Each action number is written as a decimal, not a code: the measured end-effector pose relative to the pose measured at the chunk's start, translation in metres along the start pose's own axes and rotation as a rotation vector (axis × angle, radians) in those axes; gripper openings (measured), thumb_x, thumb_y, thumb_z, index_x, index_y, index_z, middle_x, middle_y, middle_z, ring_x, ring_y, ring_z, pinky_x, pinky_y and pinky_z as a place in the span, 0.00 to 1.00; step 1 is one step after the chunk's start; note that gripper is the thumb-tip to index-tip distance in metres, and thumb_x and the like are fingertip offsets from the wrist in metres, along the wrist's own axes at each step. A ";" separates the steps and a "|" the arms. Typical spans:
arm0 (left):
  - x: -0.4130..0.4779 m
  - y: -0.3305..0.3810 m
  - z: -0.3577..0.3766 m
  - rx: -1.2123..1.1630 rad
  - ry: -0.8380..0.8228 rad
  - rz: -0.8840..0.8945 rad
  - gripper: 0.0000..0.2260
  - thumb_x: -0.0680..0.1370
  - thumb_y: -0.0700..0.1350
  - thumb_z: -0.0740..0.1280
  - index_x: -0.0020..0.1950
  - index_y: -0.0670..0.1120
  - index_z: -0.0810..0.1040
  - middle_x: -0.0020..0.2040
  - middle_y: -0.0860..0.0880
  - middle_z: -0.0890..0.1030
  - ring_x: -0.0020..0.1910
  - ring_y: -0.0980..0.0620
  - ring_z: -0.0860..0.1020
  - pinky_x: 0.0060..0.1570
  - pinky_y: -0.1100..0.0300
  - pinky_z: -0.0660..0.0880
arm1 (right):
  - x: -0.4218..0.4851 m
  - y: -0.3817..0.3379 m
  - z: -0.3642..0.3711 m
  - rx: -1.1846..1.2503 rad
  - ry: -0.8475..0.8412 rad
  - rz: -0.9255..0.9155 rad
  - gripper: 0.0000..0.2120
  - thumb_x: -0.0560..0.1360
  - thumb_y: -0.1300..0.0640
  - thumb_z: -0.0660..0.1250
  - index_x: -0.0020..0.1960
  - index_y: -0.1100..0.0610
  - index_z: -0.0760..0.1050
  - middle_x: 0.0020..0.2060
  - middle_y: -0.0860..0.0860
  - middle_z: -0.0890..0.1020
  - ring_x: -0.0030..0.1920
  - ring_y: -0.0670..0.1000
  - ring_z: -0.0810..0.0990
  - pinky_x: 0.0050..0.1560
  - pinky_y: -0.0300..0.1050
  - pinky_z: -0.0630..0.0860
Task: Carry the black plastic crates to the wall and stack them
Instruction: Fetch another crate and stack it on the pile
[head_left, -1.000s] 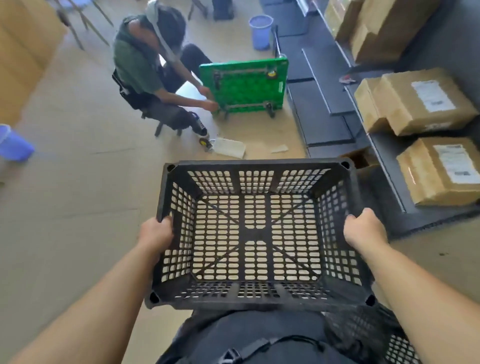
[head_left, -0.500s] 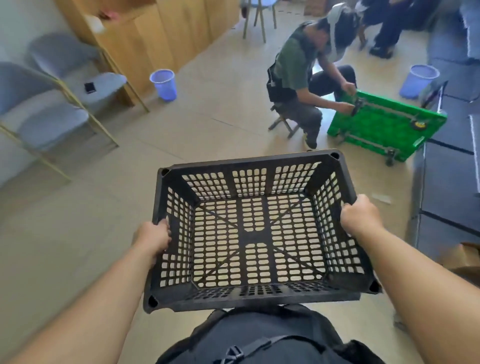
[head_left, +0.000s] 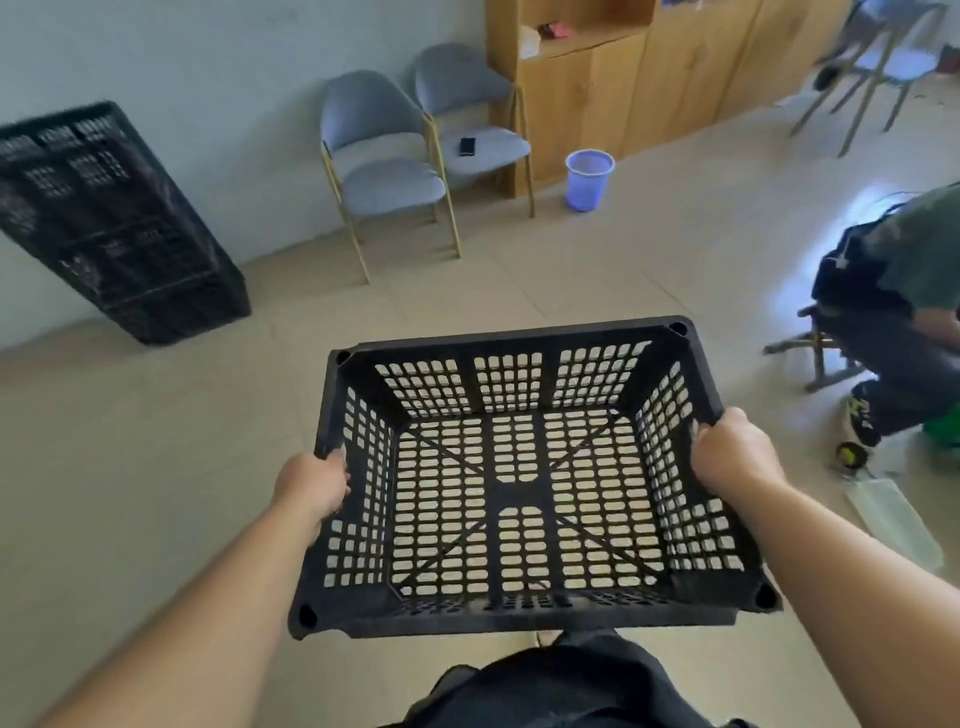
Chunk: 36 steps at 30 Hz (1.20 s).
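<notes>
I hold an empty black perforated plastic crate level in front of my waist, above the floor. My left hand grips its left rim and my right hand grips its right rim. A stack of black crates stands on the floor against the pale wall at the far left, well ahead of the crate I carry.
Two grey chairs stand along the wall, one with a phone on its seat. A blue bin sits by a wooden cabinet. A person crouches on a stool at the right. Tan floor lies between me and the stack.
My view has swung left: the crouching person and green board slid off to the right, and the wall with the crate stack came into sight. Both hands kept their grip.
</notes>
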<state>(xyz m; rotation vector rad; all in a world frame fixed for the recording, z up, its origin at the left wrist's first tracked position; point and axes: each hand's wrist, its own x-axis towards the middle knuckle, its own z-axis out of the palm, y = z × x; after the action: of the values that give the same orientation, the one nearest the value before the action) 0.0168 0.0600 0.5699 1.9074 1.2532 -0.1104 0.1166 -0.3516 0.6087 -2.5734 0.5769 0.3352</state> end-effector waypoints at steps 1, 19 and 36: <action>0.005 0.000 -0.007 -0.010 0.020 -0.018 0.18 0.84 0.52 0.61 0.50 0.38 0.81 0.42 0.43 0.84 0.37 0.45 0.80 0.39 0.53 0.77 | 0.010 -0.017 0.004 -0.018 -0.021 -0.038 0.13 0.83 0.59 0.57 0.63 0.66 0.69 0.54 0.64 0.79 0.46 0.61 0.75 0.45 0.50 0.72; 0.089 -0.075 -0.152 -0.315 0.337 -0.385 0.17 0.85 0.50 0.60 0.51 0.38 0.79 0.39 0.45 0.80 0.34 0.49 0.77 0.34 0.57 0.71 | 0.045 -0.350 0.146 -0.223 -0.327 -0.570 0.15 0.82 0.57 0.57 0.64 0.65 0.70 0.53 0.66 0.79 0.46 0.63 0.77 0.46 0.51 0.74; 0.305 -0.106 -0.395 -0.360 0.353 -0.384 0.16 0.85 0.47 0.59 0.43 0.39 0.75 0.34 0.44 0.77 0.31 0.49 0.74 0.32 0.62 0.66 | -0.066 -0.637 0.293 -0.264 -0.273 -0.709 0.16 0.81 0.54 0.56 0.63 0.64 0.71 0.52 0.64 0.80 0.48 0.65 0.80 0.49 0.57 0.80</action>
<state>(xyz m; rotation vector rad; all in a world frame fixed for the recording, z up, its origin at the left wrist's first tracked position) -0.0533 0.5632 0.6184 1.3986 1.7367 0.2491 0.3098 0.3250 0.6333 -2.7056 -0.5061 0.5179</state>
